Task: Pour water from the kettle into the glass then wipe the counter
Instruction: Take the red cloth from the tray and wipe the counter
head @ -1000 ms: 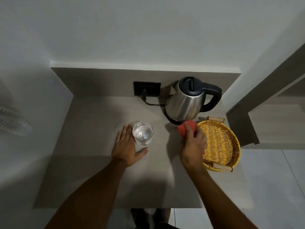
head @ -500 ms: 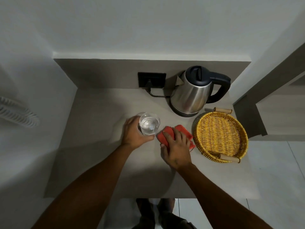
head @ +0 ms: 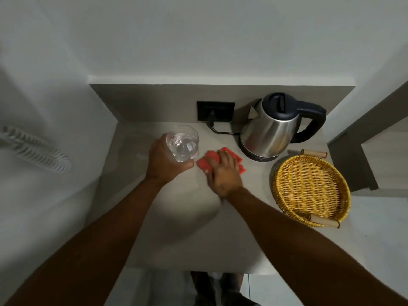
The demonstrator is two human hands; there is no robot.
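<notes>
Holding the glass (head: 183, 144) of water lifted off the table (head: 176, 228), the left hand (head: 164, 161) wraps it; right hand (head: 223, 173) presses flat on the red cloth (head: 206, 165). Tilting could spill; the kettle (head: 268, 131) stands near.

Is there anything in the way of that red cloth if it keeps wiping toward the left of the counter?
Probably not. The left hand holds the glass, seemingly raised, beside the red cloth under the right hand. The counter farther left looks bare.
</notes>
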